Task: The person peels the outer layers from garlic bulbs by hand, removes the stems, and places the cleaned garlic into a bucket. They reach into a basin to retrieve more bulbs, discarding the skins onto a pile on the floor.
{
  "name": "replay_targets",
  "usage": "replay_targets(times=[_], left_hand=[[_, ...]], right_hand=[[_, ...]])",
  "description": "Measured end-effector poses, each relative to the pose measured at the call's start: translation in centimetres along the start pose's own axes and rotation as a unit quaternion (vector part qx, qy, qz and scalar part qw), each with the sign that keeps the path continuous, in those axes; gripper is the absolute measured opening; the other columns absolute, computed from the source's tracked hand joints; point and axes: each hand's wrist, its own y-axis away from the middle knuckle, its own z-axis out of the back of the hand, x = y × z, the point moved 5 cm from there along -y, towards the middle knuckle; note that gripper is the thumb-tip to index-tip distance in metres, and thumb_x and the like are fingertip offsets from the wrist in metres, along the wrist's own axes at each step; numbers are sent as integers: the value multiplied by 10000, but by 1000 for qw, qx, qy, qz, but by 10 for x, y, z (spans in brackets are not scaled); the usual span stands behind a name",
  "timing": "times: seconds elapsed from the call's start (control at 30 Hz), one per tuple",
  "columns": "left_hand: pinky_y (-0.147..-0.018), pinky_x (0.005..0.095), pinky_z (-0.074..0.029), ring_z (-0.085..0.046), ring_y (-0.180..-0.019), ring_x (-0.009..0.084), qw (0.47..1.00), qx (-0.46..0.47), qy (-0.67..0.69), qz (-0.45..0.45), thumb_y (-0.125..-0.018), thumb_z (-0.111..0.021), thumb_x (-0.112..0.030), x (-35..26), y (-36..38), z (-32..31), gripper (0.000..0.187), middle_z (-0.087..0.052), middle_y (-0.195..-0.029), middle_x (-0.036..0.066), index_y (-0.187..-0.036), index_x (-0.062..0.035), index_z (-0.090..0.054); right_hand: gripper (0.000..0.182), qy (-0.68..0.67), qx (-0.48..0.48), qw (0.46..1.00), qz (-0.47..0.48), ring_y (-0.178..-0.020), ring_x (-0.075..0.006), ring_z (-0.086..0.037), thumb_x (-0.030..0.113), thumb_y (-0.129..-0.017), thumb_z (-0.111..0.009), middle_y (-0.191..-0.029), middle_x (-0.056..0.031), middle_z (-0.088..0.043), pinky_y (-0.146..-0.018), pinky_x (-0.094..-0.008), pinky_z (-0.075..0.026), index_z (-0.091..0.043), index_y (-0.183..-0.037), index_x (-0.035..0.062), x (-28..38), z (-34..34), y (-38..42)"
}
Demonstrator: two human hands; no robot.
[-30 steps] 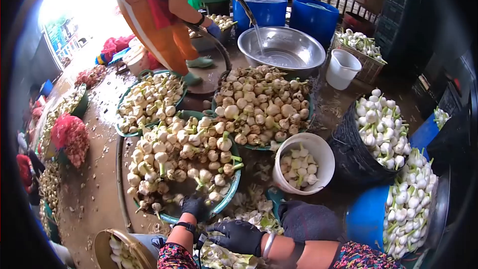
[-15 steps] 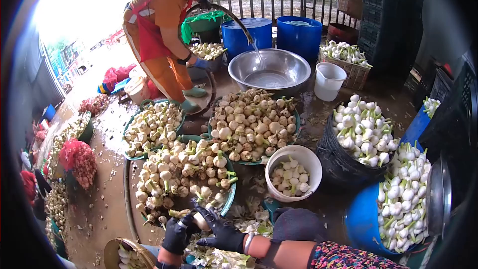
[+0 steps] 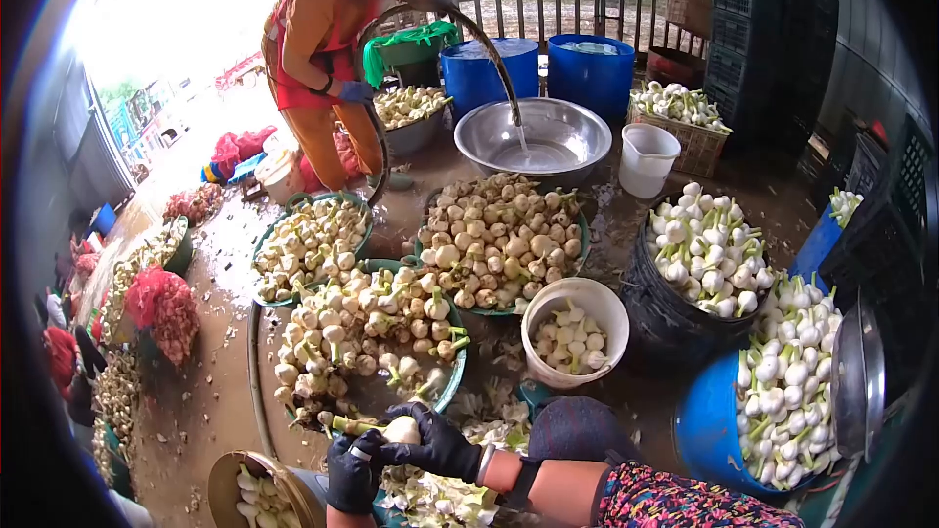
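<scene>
1. One red mesh sack (image 3: 168, 311) bulges at the far left, near strewn scraps on the wet floor (image 3: 215, 372).
2. Toward the lower left, a tan bucket (image 3: 221, 494) holds pale bulbs.
3. Farther back, a co-worker (image 3: 311, 39) in a red apron leans beside a dark hose (image 3: 487, 51).
4. The left hand (image 3: 353, 474), black-gloved, has its fingers curled in just below the held bulb's stem; whether they pinch anything, I cannot tell.
5. Between the hands is the garlic bulb (image 3: 402, 430), lying sideways with its greenish stem pointing left, in front of the near green tub (image 3: 456, 374) heaped with soil-marked bulbs.
6. The right hand (image 3: 442, 446), also black-gloved, grips the bulb from its right side with bent fingers.
7. Loose leafy peelings (image 3: 455, 504) lie below and around that hand.
8. Behind the heaps, water runs from the hose into a wide metal basin (image 3: 577, 142).
9. Right of the near green tub, a white bucket (image 3: 614, 311) is partly filled with bulbs; a white pitcher (image 3: 648, 164) stands farther back.
10. At the right, a black tub (image 3: 648, 284) and a tilted blue bucket (image 3: 706, 427) brim with clean white bulbs, a metal bowl (image 3: 861, 372) leaning beside the blue one.
</scene>
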Motion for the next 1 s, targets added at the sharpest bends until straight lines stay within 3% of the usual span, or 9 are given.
replay_targets(times=[0.1,0.2,0.43,0.47,0.6,0.67,0.73,0.87,1.0], left_hand=[[-607,272,-496,-606,-657,157,945,-25,274,177,-796,-537,-63,14,1,-3,128,-622,-745,85,-775,39,-611],[-635,278,-515,-626,-696,178,985,46,-158,-58,-792,-537,-52,-25,1,-4,131,-631,-772,103,-812,51,-615],[-716,337,-529,-643,-768,239,989,113,-95,7,-794,-508,2,-2,4,0,188,-642,-875,156,-928,91,-605],[-718,332,-525,-640,-782,244,956,63,260,123,-768,-519,12,-1,5,-5,238,-641,-891,144,-983,81,-595],[-710,307,-514,-630,-778,202,997,44,32,59,-763,-520,0,4,2,-6,254,-646,-881,115,-997,52,-603],[-696,286,-500,-612,-756,147,996,46,-82,-3,-761,-541,-22,23,1,1,199,-652,-845,68,-928,22,-639],[-695,277,-494,-599,-745,129,998,57,16,27,-755,-549,-19,53,0,3,185,-649,-846,61,-910,18,-642],[-692,272,-485,-590,-755,122,1000,-7,-1,2,-770,-562,-32,11,8,-6,203,-638,-846,59,-953,37,-616],[-719,252,-478,-601,-787,135,993,-12,112,19,-815,-571,-62,3,1,-15,239,-635,-889,62,-1036,31,-576]], right_hand=[[576,6,-34,999,-29,-959,-139,-511,326,-746,-723,-1042,-85,-541,-840,-294,-433,-453,-1158,28,-11,-4,1],[565,-27,-21,999,-36,-948,-145,-521,346,-760,-705,-1032,-88,-545,-828,-294,-439,-453,-1153,28,-10,-4,-1],[493,-124,-41,984,-121,-811,-129,-561,351,-787,-671,-922,-62,-568,-703,-278,-473,-470,-1119,46,9,8,-1],[464,-116,-37,980,-158,-776,-126,-571,345,-791,-668,-889,-53,-574,-658,-267,-484,-488,-1096,46,-3,8,-2],[375,-310,-17,937,-158,-630,-160,-580,397,-874,-527,-785,-65,-581,-493,-262,-470,-520,-1003,45,4,9,-3],[380,-575,59,745,-333,-640,-192,-578,414,-875,-514,-817,-92,-571,-521,-303,-484,-511,-1018,62,-37,-10,2],[349,-443,17,848,-291,-702,-217,-571,420,-885,-494,-914,-103,-558,-580,-350,-493,-516,-1033,105,-66,-3,5],[407,-584,65,730,-350,-692,-189,-583,480,-895,-448,-862,-50,-580,-628,-335,-502,-533,-1024,104,-67,-2,5],[416,-437,-52,833,-336,-754,-170,-602,442,-899,-466,-910,-61,-570,-534,-290,-532,-475,-1116,87,1,19,1]])
